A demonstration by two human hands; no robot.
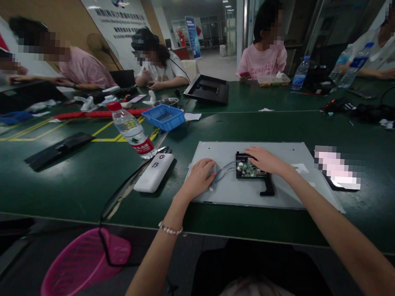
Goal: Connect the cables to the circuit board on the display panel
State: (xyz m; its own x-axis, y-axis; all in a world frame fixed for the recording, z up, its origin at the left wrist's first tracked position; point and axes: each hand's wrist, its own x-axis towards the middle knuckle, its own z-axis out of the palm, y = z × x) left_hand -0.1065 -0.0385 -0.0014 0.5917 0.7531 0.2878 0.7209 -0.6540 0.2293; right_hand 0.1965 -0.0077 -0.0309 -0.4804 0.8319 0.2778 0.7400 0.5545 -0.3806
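A flat grey metal panel (pixel 221 194) lies before me near the table's front edge. On it sits a green circuit board (pixel 248 169) in a black plastic frame (pixel 268 187), with thin grey cables (pixel 227 168) running out to the left. My left hand (pixel 201 177) rests palm down on the panel's left side, fingers loosely stretched by the cable ends; its fingertips are partly hidden. My right hand (pixel 266 159) reaches over the frame's upper right, fingers extended and touching its top edge. Neither hand visibly grasps anything.
Left of the panel are a white power bank (pixel 153 174), a water bottle (pixel 132 131) and a black cable (pixel 115 196). A phone (pixel 337 168) lies to the right. Farther back stand a blue tray (pixel 166 117) and a black housing (pixel 207 89). Several people sit around the table.
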